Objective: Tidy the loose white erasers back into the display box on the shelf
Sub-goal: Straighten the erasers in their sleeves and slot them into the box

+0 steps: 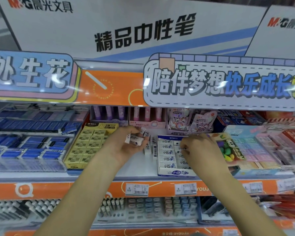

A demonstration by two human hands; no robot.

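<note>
A white and blue display box sits on the shelf, with rows of white erasers lying flat inside. My left hand is palm up just left of the box and grips several loose white erasers. A few more loose erasers stand on edge on the shelf between that hand and the box. My right hand hovers over the right half of the box with fingers curled down onto the erasers there; I cannot tell whether it pinches one.
A yellow box of 2B erasers stands to the left, beside blue trays of boxed stationery. To the right lies a colourful toy pack and pastel boxes. Price tags line the orange shelf edge. Pens fill the lower shelf.
</note>
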